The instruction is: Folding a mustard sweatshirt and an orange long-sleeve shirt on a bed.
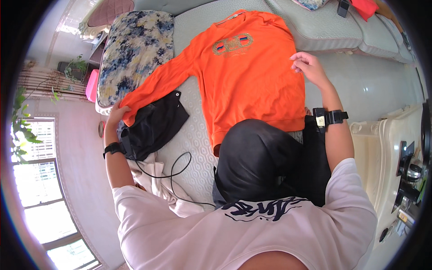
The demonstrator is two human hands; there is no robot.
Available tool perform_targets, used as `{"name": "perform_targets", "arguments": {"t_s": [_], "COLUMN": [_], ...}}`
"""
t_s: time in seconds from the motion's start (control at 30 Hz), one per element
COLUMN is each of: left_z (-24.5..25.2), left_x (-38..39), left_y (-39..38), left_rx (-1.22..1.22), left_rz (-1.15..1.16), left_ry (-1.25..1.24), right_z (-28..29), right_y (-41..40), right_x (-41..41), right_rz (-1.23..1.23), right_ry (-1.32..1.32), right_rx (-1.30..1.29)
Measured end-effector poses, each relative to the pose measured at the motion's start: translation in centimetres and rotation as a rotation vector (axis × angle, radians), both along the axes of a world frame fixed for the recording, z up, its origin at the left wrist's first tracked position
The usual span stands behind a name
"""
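Note:
An orange long-sleeved sweatshirt point(249, 77) lies spread out, front up, on the pale quilted sofa seat point(197, 118), its neckline away from me. At the far left, my left hand point(116, 116) grips the cuff of its outstretched sleeve, over dark folded trousers or shorts point(158, 121). My right hand point(305, 65) is raised by the sweatshirt's right side, fingers loosely curled and apart, with nothing seen in them. The other sleeve is not visible; whether it lies folded underneath I cannot tell. The lower hem reaches my black-clad knee point(260, 158).
A patterned cushion point(135, 54) stands at the left beside the sleeve. A cream knitted garment point(165, 189) and a black cable point(172, 175) lie near my left arm. More sofa seats point(324, 30) extend to the upper right; a cream cabinet point(368, 148) stands at the right.

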State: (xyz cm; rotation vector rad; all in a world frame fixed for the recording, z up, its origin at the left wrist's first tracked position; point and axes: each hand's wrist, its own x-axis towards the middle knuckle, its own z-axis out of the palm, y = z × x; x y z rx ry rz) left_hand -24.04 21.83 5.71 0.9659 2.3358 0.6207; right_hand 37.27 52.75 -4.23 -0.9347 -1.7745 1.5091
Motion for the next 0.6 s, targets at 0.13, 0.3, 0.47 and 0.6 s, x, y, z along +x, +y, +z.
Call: {"name": "perform_targets", "arguments": {"t_s": [0.13,0.3,0.47,0.6], "left_z": [1.2,-0.5,-0.6,-4.1], "left_x": [-0.7,-2.6,7.8,13.0], "left_y": [-1.2,-2.0,0.7,2.1], "left_rx": [0.343,0.06,0.231,-0.13], "left_rz": [0.029,-0.172,-0.289,-0.001], "left_ry": [-0.524,0.015,1.14,0.62], "right_z": [0.0,-0.9,-1.2,-1.0], "right_y": [-0.1,-0.1,-0.1,0.0], "right_x": [-0.6,-1.2,-1.1,-1.3], "right_rz": [0.056,0.063,0.055,0.067], "right_ry": [-0.04,-0.044,-0.076,-0.105], "right_rx": [0.021,0.012,0.031,0.042]}}
